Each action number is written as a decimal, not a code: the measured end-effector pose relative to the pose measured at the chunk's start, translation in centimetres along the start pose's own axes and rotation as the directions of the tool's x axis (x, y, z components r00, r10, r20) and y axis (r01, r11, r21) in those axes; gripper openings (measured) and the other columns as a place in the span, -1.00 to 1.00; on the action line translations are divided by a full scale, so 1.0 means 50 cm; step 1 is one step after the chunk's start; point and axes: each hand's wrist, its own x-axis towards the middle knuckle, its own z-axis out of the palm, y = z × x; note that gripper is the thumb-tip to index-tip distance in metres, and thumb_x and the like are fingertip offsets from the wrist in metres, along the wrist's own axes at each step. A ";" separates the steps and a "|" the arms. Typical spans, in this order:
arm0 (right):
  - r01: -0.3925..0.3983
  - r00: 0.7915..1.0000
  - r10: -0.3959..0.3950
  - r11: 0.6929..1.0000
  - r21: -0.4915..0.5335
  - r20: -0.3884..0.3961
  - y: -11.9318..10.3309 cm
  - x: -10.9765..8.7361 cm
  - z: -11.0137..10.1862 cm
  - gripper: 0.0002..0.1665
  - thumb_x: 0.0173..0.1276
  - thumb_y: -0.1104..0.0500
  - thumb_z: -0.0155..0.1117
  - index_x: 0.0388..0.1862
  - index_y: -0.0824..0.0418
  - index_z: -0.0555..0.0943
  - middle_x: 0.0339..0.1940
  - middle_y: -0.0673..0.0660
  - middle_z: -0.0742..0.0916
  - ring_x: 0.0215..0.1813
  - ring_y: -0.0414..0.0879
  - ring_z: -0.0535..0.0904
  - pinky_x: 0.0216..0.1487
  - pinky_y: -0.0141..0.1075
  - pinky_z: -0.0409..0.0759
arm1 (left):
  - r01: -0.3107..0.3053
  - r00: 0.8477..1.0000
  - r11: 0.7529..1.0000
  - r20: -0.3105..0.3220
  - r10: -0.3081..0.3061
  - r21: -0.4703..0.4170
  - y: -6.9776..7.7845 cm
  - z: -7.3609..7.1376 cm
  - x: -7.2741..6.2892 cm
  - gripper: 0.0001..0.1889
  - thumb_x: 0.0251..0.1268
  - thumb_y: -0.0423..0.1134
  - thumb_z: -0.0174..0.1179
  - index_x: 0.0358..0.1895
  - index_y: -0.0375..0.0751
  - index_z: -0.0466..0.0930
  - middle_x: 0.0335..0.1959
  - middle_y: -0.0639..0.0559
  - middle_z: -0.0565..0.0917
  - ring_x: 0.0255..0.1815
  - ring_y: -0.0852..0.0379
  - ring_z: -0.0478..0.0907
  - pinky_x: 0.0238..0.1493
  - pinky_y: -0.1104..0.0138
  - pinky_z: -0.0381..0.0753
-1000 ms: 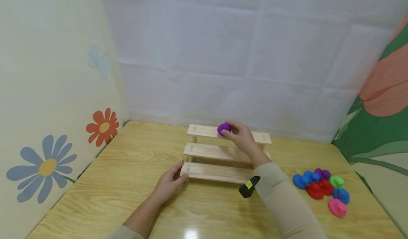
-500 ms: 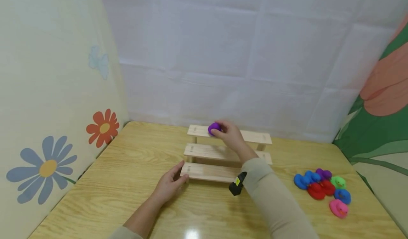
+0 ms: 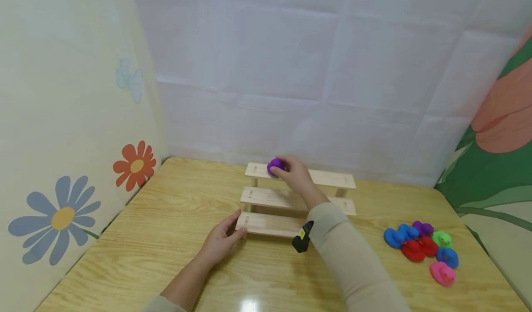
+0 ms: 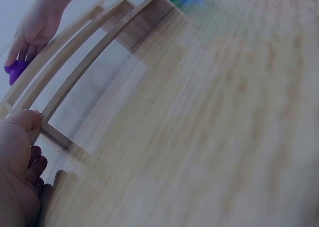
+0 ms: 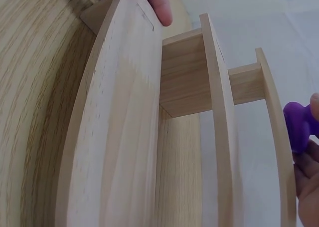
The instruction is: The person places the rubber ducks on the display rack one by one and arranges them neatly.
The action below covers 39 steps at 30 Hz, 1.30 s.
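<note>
A three-tier wooden rack (image 3: 272, 224) stands on the table. On its top tier, left of the middle, a purple rubber duck (image 3: 275, 167) is pinched between the thumb and fingers of my right hand (image 3: 296, 175). The duck's base is right at the board in the right wrist view, where the duck (image 5: 298, 124) shows at the far edge. My left hand (image 3: 220, 239) holds the left end of the lowest tier, thumb at the front and fingers behind. In the left wrist view, its thumb (image 4: 27, 119) presses near the board's corner.
Several rubber ducks lie grouped on the table to the right of the rack, among them a green duck (image 3: 442, 239), a red duck (image 3: 413, 251) and a pink duck (image 3: 443, 273). A white cloth (image 3: 249, 71) hangs behind the table (image 3: 199, 182).
My right hand has moved left along the top tier with the purple duck, by less in the last half second. The left hand has stayed at the rack's end.
</note>
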 end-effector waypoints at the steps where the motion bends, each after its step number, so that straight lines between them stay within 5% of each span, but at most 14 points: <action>1: 0.001 1.000 -0.001 1.000 -0.003 0.002 -0.001 0.001 0.002 -0.40 0.39 0.06 0.30 0.34 0.24 0.46 0.30 0.25 0.58 0.34 0.14 0.51 0.34 -0.08 0.49 | 0.001 1.000 1.000 0.003 -0.001 -0.002 0.000 0.000 0.000 -0.30 0.41 -0.19 0.18 0.49 -0.39 0.12 0.45 -0.30 0.30 0.46 -0.19 0.30 0.42 0.06 0.32; 19: -0.014 1.000 0.014 0.999 -0.052 0.011 -0.006 0.008 0.016 -0.37 0.40 0.01 0.28 0.38 0.19 0.43 0.34 0.23 0.57 0.36 0.14 0.49 0.39 -0.05 0.44 | 0.003 1.000 1.000 0.007 -0.003 0.006 -0.001 -0.001 0.000 -0.30 0.41 -0.17 0.18 0.49 -0.37 0.12 0.45 -0.30 0.30 0.41 -0.19 0.38 0.38 0.09 0.39; 28: -0.038 0.999 0.038 0.998 0.045 0.010 0.001 0.004 0.017 -0.25 0.38 0.01 0.31 0.47 0.19 0.33 0.42 0.21 0.49 0.39 0.09 0.48 0.35 -0.13 0.49 | 0.002 1.000 1.000 0.005 -0.002 0.011 -0.003 -0.003 0.002 -0.30 0.41 -0.17 0.18 0.49 -0.37 0.13 0.46 -0.30 0.28 0.43 -0.20 0.34 0.41 0.08 0.34; 39: -0.034 0.999 0.035 0.998 0.050 -0.015 0.016 -0.018 -0.010 -0.26 0.36 -0.04 0.32 0.46 0.11 0.36 0.46 0.21 0.45 0.42 0.11 0.44 0.41 -0.05 0.40 | -0.007 1.000 1.000 0.009 0.006 0.016 -0.005 -0.004 0.004 -0.29 0.41 -0.18 0.18 0.49 -0.38 0.11 0.49 -0.29 0.23 0.46 -0.21 0.29 0.44 0.06 0.25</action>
